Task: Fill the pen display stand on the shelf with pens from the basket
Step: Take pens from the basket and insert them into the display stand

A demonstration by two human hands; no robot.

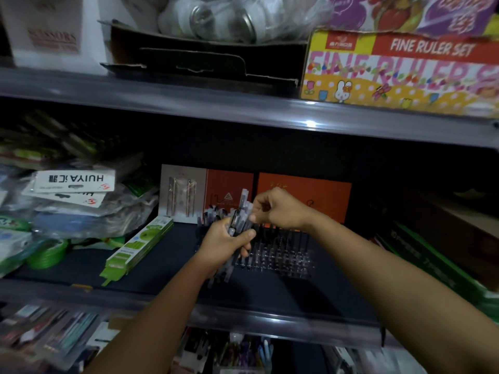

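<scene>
My left hand (225, 242) grips a bundle of clear-barrelled pens (241, 211), held upright in front of the shelf. My right hand (280, 209) pinches the top of one pen in that bundle with thumb and fingers. Just behind and to the right of my hands stands the clear pen display stand (286, 255) on the dark middle shelf, with rows of holes and several dark pens standing in its back rows. The basket is not in view.
Orange and beige display cards (302, 195) stand behind the stand. A green box (137, 247) lies to the left, beside bagged goods (73, 201). Dark boxes (445, 238) sit on the right. A ruler set box (405, 71) is on the shelf above.
</scene>
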